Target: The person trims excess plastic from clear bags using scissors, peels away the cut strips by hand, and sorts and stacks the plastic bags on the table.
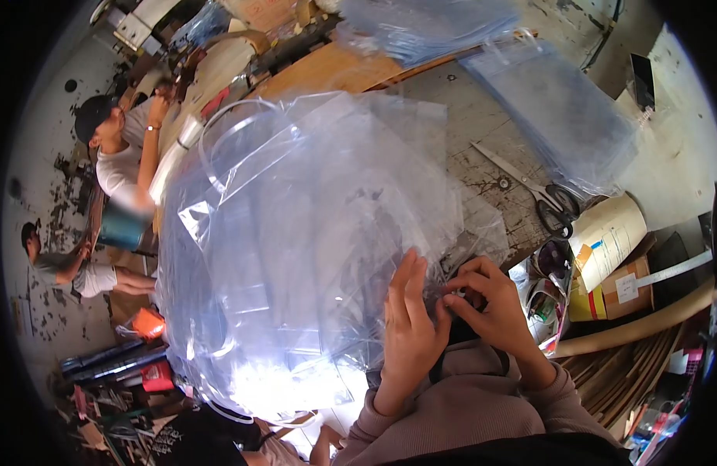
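A large heap of clear plastic bags (296, 210) covers the middle of the worktable. At its near right edge is my left hand (411, 322), fingers stretched up and lying against the plastic. Just to the right, my right hand (487, 303) has its thumb and index finger pinched together close to my left thumb. What sits between those fingertips is too small to make out. Black-handled scissors (533, 189) lie on the table (490, 167) beyond my right hand. Behind them rests a flat stack of clear plastic sheets (560, 109).
More plastic sheets (428, 27) lie at the far edge. A roll (611, 233) and a cardboard box (626, 291) stand at the right, near a phone (642, 81). Two people (125, 155) are at the left; another person (203, 439) is at the bottom.
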`<move>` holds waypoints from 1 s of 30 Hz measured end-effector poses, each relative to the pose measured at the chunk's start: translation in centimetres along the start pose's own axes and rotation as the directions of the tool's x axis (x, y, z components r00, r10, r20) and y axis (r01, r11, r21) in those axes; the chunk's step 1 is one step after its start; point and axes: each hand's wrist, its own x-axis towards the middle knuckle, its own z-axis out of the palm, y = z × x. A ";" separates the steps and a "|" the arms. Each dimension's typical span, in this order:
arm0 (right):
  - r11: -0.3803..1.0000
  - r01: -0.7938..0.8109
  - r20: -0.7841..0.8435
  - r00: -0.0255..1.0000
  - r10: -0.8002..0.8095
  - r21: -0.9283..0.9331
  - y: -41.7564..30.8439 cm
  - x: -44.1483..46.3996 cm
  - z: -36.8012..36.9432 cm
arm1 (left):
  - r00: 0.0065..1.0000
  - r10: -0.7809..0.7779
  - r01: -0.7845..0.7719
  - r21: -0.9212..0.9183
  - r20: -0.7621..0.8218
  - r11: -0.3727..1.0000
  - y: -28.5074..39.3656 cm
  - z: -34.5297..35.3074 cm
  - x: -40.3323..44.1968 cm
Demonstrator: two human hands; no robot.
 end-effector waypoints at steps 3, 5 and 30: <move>0.999 -0.007 -0.003 1.000 0.007 0.043 0.3 -0.2 0.3 | 0.998 0.053 -0.054 -0.016 -0.018 0.998 -0.1 -0.2 -0.2; 0.963 -0.066 -0.010 0.997 0.071 0.260 1.4 -0.4 0.8 | 0.998 0.046 -0.048 0.057 0.038 0.997 0.2 -0.8 -0.4; 0.938 0.003 -0.435 0.885 -0.164 -0.347 3.2 2.3 -3.9 | 0.992 0.065 -0.091 0.257 0.110 0.962 0.6 -1.6 0.0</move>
